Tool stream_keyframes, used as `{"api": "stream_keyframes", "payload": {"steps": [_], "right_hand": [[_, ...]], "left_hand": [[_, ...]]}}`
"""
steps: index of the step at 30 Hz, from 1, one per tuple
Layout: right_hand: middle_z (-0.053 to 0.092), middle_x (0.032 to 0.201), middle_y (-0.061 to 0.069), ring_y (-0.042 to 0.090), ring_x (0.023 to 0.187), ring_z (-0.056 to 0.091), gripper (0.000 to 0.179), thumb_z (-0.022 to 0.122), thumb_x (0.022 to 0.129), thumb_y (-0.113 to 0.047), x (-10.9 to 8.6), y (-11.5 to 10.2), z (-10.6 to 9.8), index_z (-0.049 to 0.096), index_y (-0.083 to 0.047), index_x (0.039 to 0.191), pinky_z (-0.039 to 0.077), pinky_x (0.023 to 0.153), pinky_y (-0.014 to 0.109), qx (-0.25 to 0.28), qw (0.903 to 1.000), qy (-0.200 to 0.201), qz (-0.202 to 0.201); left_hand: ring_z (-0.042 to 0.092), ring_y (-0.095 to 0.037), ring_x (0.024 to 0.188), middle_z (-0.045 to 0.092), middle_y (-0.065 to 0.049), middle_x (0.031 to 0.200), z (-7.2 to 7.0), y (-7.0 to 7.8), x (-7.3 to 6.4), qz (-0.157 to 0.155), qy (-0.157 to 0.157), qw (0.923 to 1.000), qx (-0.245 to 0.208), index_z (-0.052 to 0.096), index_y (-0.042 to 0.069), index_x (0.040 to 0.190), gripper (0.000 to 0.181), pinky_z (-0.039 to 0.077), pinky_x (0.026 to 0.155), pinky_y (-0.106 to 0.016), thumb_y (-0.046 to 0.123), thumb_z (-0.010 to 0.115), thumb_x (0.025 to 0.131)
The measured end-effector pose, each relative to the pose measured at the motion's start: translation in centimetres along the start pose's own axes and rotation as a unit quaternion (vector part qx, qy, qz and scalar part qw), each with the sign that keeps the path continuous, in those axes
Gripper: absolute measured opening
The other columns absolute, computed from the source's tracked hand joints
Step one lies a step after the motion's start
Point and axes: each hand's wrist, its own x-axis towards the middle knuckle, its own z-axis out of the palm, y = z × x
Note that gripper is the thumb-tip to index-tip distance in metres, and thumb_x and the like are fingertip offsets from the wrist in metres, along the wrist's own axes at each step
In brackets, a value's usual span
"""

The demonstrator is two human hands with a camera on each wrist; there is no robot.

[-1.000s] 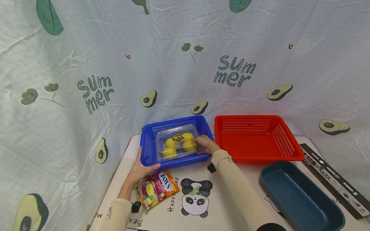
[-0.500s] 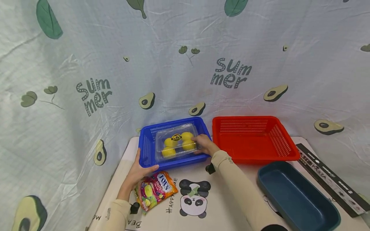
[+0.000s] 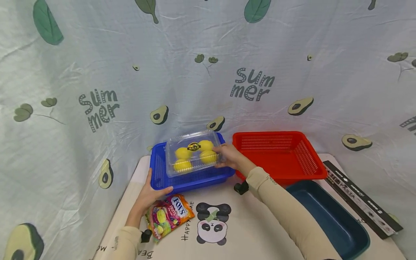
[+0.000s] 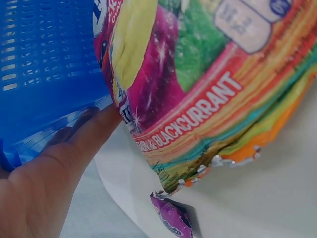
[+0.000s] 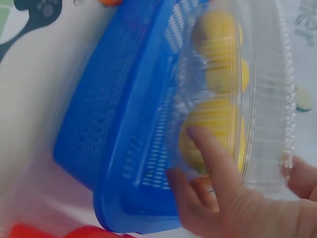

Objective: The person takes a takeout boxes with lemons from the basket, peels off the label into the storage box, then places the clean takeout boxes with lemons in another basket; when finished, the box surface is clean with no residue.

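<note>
Clear plastic clamshell (image 3: 194, 156) with lemons (image 3: 208, 156): the container is hanging over the interior of the blue basket (image 3: 195, 179), its far edge overlapping the back rim in the head view; whether any edge is touching the basket is remaining unclear. The right grip (image 3: 230, 156), a bare hand, is pinching the clamshell at its right end only; such one-ended support is probably leaving the far end prone to sagging, and the lemons could be rolling towards it, twisting the container out of the fingers; the thin walls are likely flexing under pressure, so a hard squeeze could be springing the lid. A low far edge could also be catching the basket rim; the left grip (image 3: 150, 195), fingers extended and spread about the near left corner, is apparently bracing the basket rather than clasping it, so a snag could be dragging the basket sideways. A Fox's candy bag (image 3: 170, 215) is lying just before that corner, partly behind the left wrist; a shifting basket could be pushing it across the table (image 3: 253, 224). The red basket (image 3: 276, 162) is standing close on the right; a low, tilted clamshell could be striking its rim.
</note>
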Motion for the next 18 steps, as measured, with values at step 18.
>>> {"api": "stream_keyframes", "payload": {"steps": [18], "right_hand": [[0.049,0.141,0.022,0.034,0.117,0.065,0.059,0.059,0.104,-0.031,-14.6,1.7,-4.0,0.035,-0.004,0.151,0.063,0.091,0.045,-0.037,0.9968,0.063,-0.034]], "left_hand": [[0.012,-0.055,0.156,0.002,-0.027,0.173,-0.2,-0.1,0.0,0.01,-0.012,0.9999,0.007,-0.027,0.038,0.16,0.13,0.015,0.125,-0.071,0.042,0.081,0.089]]}}
